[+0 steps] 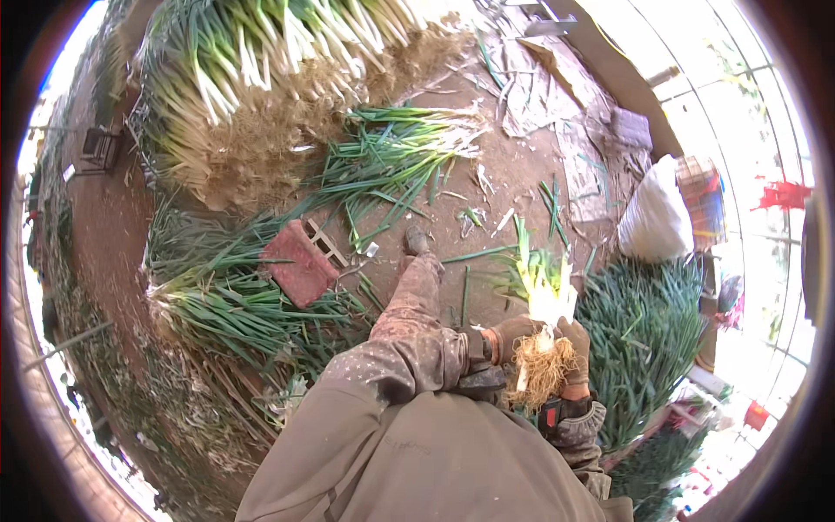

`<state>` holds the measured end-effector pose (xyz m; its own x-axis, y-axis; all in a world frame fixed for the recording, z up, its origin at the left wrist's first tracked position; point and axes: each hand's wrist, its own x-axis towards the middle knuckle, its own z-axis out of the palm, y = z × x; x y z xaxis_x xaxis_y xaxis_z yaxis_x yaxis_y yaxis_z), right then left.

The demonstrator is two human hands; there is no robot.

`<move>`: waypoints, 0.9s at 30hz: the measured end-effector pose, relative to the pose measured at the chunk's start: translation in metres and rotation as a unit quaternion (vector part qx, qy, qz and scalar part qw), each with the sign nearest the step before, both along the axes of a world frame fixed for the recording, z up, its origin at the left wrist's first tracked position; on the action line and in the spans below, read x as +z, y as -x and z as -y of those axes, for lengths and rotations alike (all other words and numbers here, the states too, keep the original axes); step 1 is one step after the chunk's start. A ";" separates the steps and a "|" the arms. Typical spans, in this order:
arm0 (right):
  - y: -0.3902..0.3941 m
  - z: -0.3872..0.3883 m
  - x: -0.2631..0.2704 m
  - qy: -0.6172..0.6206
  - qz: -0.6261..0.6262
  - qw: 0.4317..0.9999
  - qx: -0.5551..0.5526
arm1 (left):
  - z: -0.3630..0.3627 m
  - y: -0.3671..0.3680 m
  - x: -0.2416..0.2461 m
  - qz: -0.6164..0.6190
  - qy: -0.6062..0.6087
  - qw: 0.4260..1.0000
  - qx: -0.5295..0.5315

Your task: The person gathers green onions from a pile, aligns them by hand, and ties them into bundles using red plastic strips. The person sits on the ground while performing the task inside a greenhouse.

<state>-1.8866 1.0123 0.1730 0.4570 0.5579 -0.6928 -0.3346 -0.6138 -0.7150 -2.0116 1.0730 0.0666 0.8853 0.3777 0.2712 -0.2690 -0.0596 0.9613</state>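
Observation:
Both my gloved hands grip a bunch of green onions (545,300) low on its pale stems, right of my lap. My left hand (512,336) closes on it from the left and my right hand (575,355) from the right. Tangled brown roots hang toward me between the hands, and the green ends, which look short, point away. A dense stack of green onions (636,339) lies just right of my right hand. Beyond my foot, a loose pile of green onions (404,153) rests on the dirt floor.
A large heap of rooted onions (261,98) fills the upper left. A red pad (300,264) lies by a hollow block (326,243) at left, over more onion greens (235,320). A full white sack (655,215) stands at right, near flattened sheeting (584,169).

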 end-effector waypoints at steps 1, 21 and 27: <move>0.012 -0.031 0.011 -0.007 -0.008 1.000 -0.028 | -0.003 0.003 -0.015 0.036 0.438 0.895 -0.070; 0.270 -0.388 -0.022 0.005 -0.126 0.791 0.598 | -0.202 0.280 0.111 0.130 0.696 0.561 0.430; 0.224 -0.448 -0.140 -0.236 -0.240 0.705 0.625 | -0.230 0.228 -0.016 0.151 0.586 0.557 0.570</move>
